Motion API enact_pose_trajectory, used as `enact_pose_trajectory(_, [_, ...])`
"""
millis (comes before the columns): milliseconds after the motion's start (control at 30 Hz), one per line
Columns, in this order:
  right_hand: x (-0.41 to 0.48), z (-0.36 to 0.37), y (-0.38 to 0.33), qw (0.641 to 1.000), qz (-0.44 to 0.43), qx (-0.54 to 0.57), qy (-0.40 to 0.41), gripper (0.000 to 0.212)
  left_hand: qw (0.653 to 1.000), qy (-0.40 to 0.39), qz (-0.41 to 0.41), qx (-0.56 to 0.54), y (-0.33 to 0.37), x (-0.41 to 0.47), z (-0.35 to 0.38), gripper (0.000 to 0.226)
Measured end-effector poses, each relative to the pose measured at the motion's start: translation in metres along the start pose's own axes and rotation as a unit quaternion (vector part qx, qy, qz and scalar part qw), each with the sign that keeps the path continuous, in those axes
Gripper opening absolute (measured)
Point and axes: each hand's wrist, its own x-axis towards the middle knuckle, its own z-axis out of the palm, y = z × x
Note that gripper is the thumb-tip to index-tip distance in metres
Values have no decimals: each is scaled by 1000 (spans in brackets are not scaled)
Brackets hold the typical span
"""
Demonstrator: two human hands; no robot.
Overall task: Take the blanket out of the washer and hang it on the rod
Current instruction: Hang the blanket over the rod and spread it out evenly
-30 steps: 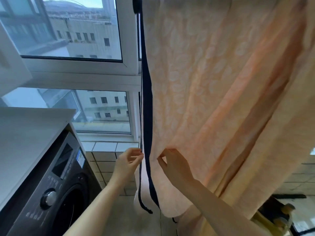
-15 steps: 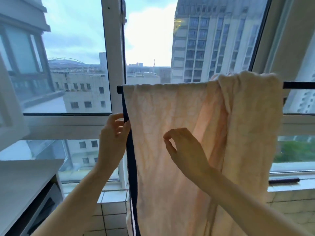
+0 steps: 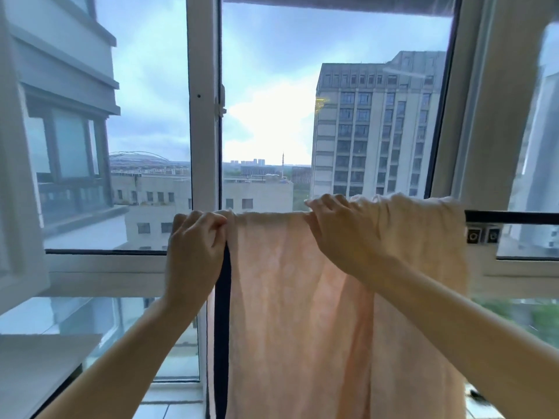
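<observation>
A peach blanket (image 3: pixel 290 303) with a dark navy edge hangs draped over a black rod (image 3: pixel 511 217) that runs across the window. My left hand (image 3: pixel 196 249) pinches the blanket's top left corner at the rod, by the navy edge. My right hand (image 3: pixel 341 234) grips the fabric on top of the rod near the middle, fingers curled over it. To the right of that hand the blanket is bunched in thicker folds. The washer is out of view.
A white window frame (image 3: pixel 202 116) stands right behind the rod, with buildings outside. A white countertop (image 3: pixel 39 364) sits at the lower left. Two small square fittings (image 3: pixel 482 236) are fixed under the rod's bare right part.
My view has tilted up from the blanket's lower edge to the rod. Both hands have risen from the hanging fabric to the top and closed on the blanket at the rod.
</observation>
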Motion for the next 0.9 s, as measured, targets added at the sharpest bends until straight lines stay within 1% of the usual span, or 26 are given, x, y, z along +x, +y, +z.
enact_pose_trajectory(67, [2, -3, 11, 1000, -6, -6, -7, 32, 1000, 1, 1, 31, -1, 3, 7, 11])
enact_pose_trajectory(100, [4, -6, 16, 1000, -7, 9, -4, 32, 999, 4, 6, 41, -1, 4, 10, 12])
enact_pose_trajectory(167, [7, -11, 23, 999, 4, 52, -6, 29, 999, 0, 23, 32, 1, 7, 12, 13])
enact_pose_trajectory(200, [9, -13, 26, 998, 11, 56, -9, 27, 999, -7, 30, 16, 2, 8, 13, 14])
enact_pose_trajectory(300, [14, -21, 39, 999, 32, 10, -26, 21, 999, -22, 31, 23, 1, 11, 14, 16])
enact_pose_trajectory(367, [14, -24, 54, 998, 51, 8, -41, 21, 999, -28, 26, 39, -1, 13, 15, 18])
enact_pose_trajectory(467, [10, -27, 74, 997, 50, -2, -54, 20, 997, -26, 14, 67, 6, 14, 19, 12])
enact_pose_trajectory(500, [9, -28, 78, 997, 43, 6, -63, 21, 996, -25, 2, 87, 11, 15, 21, 11])
enact_pose_trajectory(567, [6, -32, 85, 995, 17, 61, -79, 33, 992, -30, -10, 119, 24, 17, 26, 10])
enact_pose_trajectory(600, [5, -35, 88, 992, 7, 93, -80, 36, 992, -43, 3, 116, 33, 18, 30, 14])
enact_pose_trajectory(667, [4, -41, 95, 990, 9, 122, -70, 25, 992, -85, 61, 75, 54, 18, 43, 23])
enact_pose_trajectory(700, [3, -43, 100, 991, 12, 122, -63, 21, 989, -109, 90, 45, 66, 18, 50, 25])
enact_pose_trajectory(767, [1, -46, 109, 993, 29, 100, -59, 23, 980, -150, 127, -7, 92, 21, 65, 27])
enact_pose_trajectory(833, [-1, -48, 115, 993, 48, 88, -70, 28, 974, -171, 145, -42, 114, 23, 79, 28])
enact_pose_trajectory(900, [-1, -50, 122, 989, 50, 104, -90, 27, 972, -179, 137, -66, 130, 26, 90, 28])
